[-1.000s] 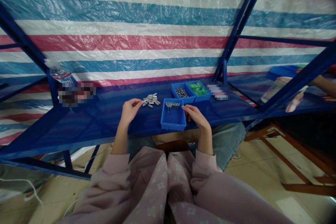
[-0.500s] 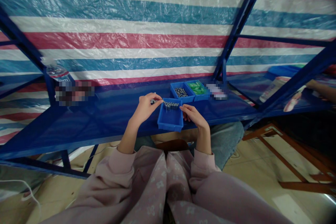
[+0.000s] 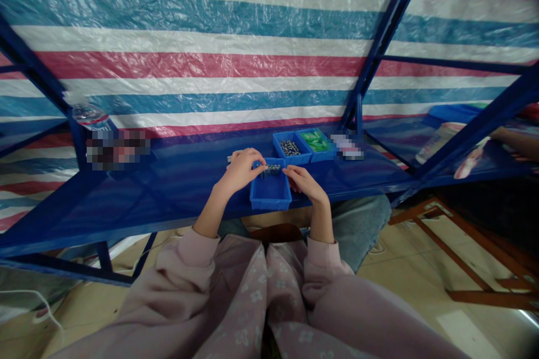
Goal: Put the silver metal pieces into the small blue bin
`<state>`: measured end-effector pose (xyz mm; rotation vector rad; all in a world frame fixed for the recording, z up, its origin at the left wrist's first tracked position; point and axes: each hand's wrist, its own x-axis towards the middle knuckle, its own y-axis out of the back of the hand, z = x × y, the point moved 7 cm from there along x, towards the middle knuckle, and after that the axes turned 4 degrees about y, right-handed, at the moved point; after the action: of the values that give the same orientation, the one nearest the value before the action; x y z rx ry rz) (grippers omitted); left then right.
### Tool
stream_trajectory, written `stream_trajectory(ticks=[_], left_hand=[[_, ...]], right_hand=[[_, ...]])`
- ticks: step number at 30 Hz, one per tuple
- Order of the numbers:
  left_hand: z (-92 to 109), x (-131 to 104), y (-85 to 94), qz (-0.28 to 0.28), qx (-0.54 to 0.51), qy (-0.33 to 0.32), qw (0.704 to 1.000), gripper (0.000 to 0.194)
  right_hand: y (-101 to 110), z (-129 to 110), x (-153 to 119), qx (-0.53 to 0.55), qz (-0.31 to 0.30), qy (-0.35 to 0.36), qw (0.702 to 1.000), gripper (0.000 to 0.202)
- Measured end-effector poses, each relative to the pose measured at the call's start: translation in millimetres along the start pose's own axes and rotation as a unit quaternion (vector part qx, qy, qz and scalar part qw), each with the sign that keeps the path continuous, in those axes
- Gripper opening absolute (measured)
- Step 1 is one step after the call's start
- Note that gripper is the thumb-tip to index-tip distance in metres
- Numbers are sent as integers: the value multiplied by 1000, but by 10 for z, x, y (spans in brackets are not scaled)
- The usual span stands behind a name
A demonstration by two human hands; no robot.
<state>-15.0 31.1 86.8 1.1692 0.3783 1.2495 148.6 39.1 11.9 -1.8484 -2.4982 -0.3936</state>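
Observation:
A small blue bin [image 3: 270, 201] sits at the table's front edge, between my two hands. Along its far side stands a row of short, shiny metal cylinders [image 3: 273, 169]. My left hand [image 3: 243, 170] reaches over the bin's far left corner, thumb and forefinger pinched together at the left end of that row. What lies in the pinch is too small to make out. A pale piece [image 3: 229, 159] shows just behind this hand, partly hidden. My right hand [image 3: 304, 182] is closed at the bin's right rim, fingertips near the row's right end, other fingers curled below.
Behind the bin are a blue bin of small metal parts [image 3: 289, 148] and a blue bin of green pieces [image 3: 314, 139]. A plastic bottle [image 3: 90, 116] stands far left by the blue frame post [image 3: 78, 140]. Another person's arm [image 3: 511, 141] shows at far right.
My left hand has moved slightly right, further over the bin and the metal row. My right hand and the bin have shifted a little left.

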Motion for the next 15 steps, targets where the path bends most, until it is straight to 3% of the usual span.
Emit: stream_trajectory(ticks=[6,15], left_hand=[[112,126,-215,-60,135,-67,987,14],[114,215,-316,-51,208,-86,973,10]], right_hand=[[17,47,57,23,64,9,998,43],[68,37,107,-6,154,59,986,45]])
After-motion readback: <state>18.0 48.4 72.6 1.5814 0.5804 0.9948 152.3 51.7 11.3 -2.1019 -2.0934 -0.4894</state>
